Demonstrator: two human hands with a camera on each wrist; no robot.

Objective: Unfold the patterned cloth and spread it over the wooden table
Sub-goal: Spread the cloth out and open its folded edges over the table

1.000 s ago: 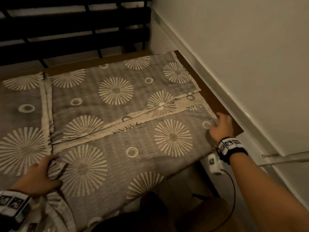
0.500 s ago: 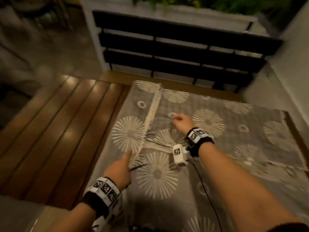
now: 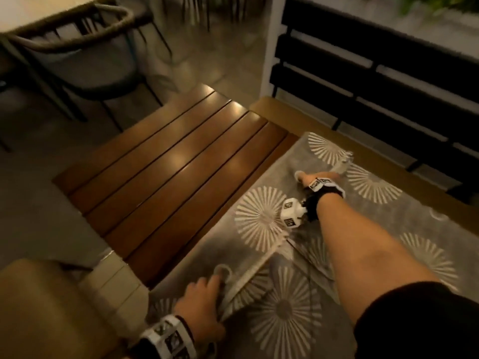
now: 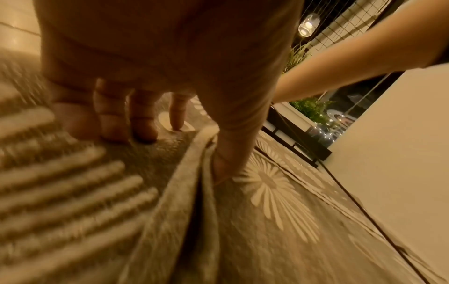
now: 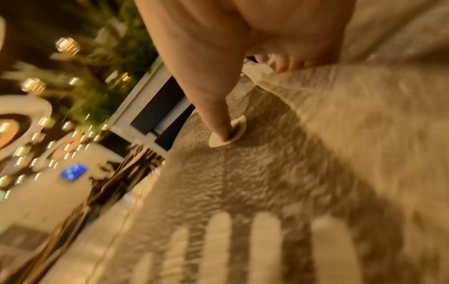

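The patterned cloth (image 3: 375,242), grey with pale sunbursts and rings, covers the right part of the wooden table (image 3: 168,164), whose left slats are bare. A pale hem (image 3: 261,265) runs along a folded flap near the cloth's left edge. My left hand (image 3: 215,283) grips this flap at the near end. In the left wrist view its fingers (image 4: 116,124) curl on top while the thumb (image 4: 228,163) tucks under the fold. My right hand (image 3: 313,177) holds the same hem farther away. The right thumb (image 5: 218,124) presses on a ring in the pattern and the fingers (image 5: 289,65) curl over the edge.
A dark railing of black slats (image 3: 375,81) runs behind the table's far side. A chair (image 3: 98,60) stands at the upper left beside another table. A tan padded seat (image 3: 39,307) is at the bottom left, close to the table's near corner.
The view has swung left from the wall side to the bare slats. My right hand left the cloth's right edge and now holds the hem near the far end. The left hand stays on the fold.
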